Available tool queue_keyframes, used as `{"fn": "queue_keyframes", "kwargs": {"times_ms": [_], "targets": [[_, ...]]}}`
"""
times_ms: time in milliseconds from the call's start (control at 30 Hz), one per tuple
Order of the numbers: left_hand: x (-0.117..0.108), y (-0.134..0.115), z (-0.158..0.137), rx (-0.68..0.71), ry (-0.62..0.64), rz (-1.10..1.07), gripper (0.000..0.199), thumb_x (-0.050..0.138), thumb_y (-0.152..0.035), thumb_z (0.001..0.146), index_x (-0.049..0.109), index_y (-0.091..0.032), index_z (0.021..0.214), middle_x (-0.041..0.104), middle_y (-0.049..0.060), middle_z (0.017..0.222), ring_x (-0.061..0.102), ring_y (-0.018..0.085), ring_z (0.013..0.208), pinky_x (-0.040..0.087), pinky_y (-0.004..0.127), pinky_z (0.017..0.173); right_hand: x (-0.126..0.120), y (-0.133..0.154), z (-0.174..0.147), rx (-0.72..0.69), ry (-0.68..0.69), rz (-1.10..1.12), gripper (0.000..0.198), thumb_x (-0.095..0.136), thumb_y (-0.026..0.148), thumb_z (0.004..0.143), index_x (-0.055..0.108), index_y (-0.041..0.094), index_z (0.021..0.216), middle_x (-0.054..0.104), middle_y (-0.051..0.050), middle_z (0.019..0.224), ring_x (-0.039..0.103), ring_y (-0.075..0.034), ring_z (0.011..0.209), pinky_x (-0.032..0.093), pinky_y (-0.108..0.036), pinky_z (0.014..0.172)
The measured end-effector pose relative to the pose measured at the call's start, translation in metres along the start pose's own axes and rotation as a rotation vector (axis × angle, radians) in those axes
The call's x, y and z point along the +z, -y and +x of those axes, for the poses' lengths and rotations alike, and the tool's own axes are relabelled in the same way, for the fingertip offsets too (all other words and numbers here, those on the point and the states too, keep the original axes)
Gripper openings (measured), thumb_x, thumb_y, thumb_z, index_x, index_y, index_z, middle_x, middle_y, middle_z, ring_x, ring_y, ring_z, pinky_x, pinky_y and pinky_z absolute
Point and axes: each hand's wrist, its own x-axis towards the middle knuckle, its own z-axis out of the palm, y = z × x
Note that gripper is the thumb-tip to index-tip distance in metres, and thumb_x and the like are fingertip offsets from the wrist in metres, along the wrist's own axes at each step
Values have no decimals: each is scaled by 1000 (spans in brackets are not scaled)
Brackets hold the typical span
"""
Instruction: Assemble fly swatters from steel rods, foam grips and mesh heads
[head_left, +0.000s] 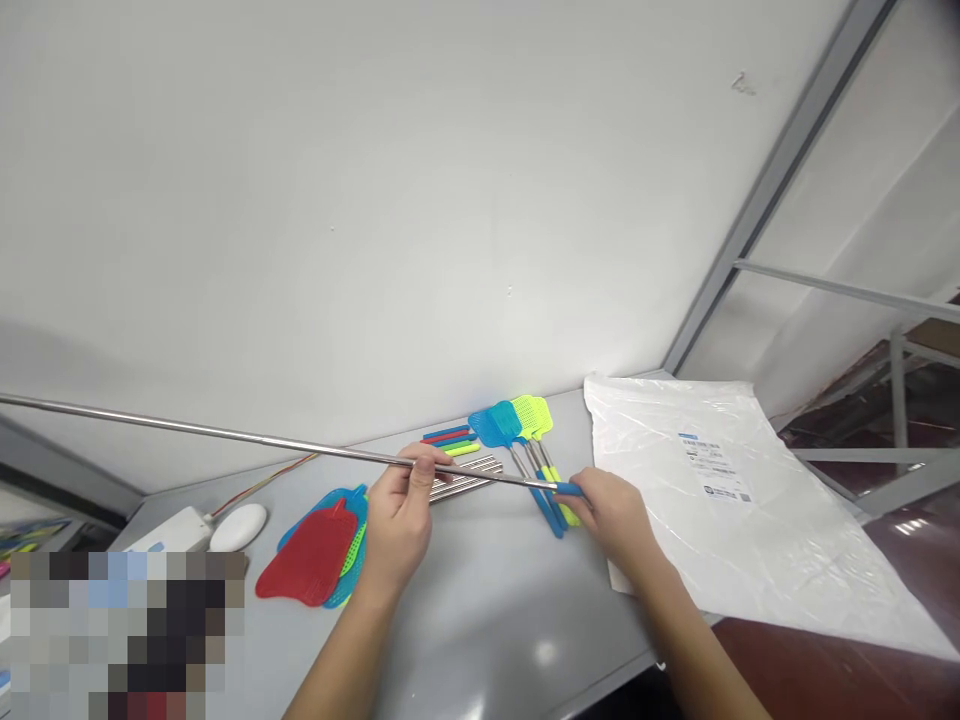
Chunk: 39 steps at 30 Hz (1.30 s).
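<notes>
A long, thin metal telescopic rod [225,430] stretches from the left edge across the table. My left hand [401,515] is closed around its middle, thumb on top. On the rod's right end sits a blue handle grip [568,489], pinched by the fingers of my right hand [616,510]. Just behind lie several fly swatters [491,425] with blue and yellow-green heads. Shorter metal rods [469,478] lie partly hidden behind my left hand. Colored handle grips [450,436] rest near the wall. Loose swatter heads [311,550], red on top of blue and green, are stacked left of my left wrist.
A white plastic package [675,500] with a printed label covers the table's right side. At the left are a white oval object [238,527], a white box [176,530] with wires and a blurred-out area. A pale wall [420,220] rises behind the grey table [495,620].
</notes>
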Motion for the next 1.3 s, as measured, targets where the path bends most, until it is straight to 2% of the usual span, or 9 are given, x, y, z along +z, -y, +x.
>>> {"fn": "queue_keyframes", "kwargs": {"times_ms": [167, 300, 567, 733, 800, 967, 1033, 1133, 1300], "targets": [[-5, 20, -6, 15, 31, 3, 30, 52, -46, 89, 64, -18, 89, 59, 6, 89, 55, 16, 73, 45, 27, 69, 11, 6, -13, 22, -10, 107, 34, 41, 44, 96, 61, 20, 85, 62, -3, 73, 56, -15, 67, 37, -26, 61], [-11, 31, -10, -29, 40, -19, 32, 48, -48, 91, 61, -19, 89, 57, 4, 87, 54, 14, 70, 45, 28, 71, 16, 17, -15, 6, -43, 128, 33, 42, 43, 96, 62, 19, 87, 65, -4, 76, 59, -16, 70, 38, -26, 61], [-3, 25, -17, -7, 6, -62, 37, 49, -50, 90, 60, -17, 78, 57, 4, 77, 54, 16, 75, 44, 26, 71, 20, 47, -38, -10, -21, 229, 27, 42, 37, 96, 62, 18, 94, 70, -6, 82, 65, -18, 72, 44, -27, 65], [3, 24, -30, 43, 4, -98, 42, 36, -50, 95, 61, -17, 89, 58, 5, 79, 55, 17, 76, 44, 29, 74, 19, 50, -48, -7, 10, 272, 23, 43, 33, 95, 61, 18, 95, 70, -5, 82, 65, -18, 71, 45, -27, 65], [0, 23, -28, 72, -35, -131, 43, 33, -51, 96, 60, -17, 92, 59, 5, 78, 55, 17, 75, 44, 30, 72, 20, 48, -48, -10, -21, 275, 22, 44, 33, 94, 60, 19, 94, 69, -5, 81, 65, -17, 69, 45, -26, 63], [-25, 20, -7, 154, -360, -187, 37, 39, -47, 95, 56, -17, 84, 56, 2, 68, 51, 14, 62, 41, 26, 59, 23, 47, -48, -64, -94, 263, 19, 47, 33, 93, 60, 19, 94, 69, -3, 79, 64, -16, 68, 45, -26, 62], [-34, 21, -1, 163, -426, -203, 36, 39, -46, 95, 53, -18, 77, 54, 1, 65, 50, 13, 60, 40, 25, 57, 24, 48, -49, -70, -93, 255, 19, 48, 33, 93, 60, 19, 92, 68, -3, 77, 63, -16, 65, 44, -26, 61], [-36, 26, -2, 152, -430, -193, 35, 37, -45, 96, 46, -19, 73, 52, -1, 63, 48, 12, 58, 39, 25, 56, 25, 47, -50, -81, -94, 255, 19, 49, 33, 93, 61, 19, 91, 68, -2, 77, 63, -15, 65, 44, -26, 61], [-19, 30, -18, 100, -348, -114, 33, 42, -44, 95, 46, -19, 74, 54, 0, 65, 51, 13, 62, 41, 26, 63, 29, 41, -52, -85, -116, 238, 19, 50, 33, 93, 61, 18, 90, 66, -1, 71, 59, -14, 57, 42, -25, 56]]}}
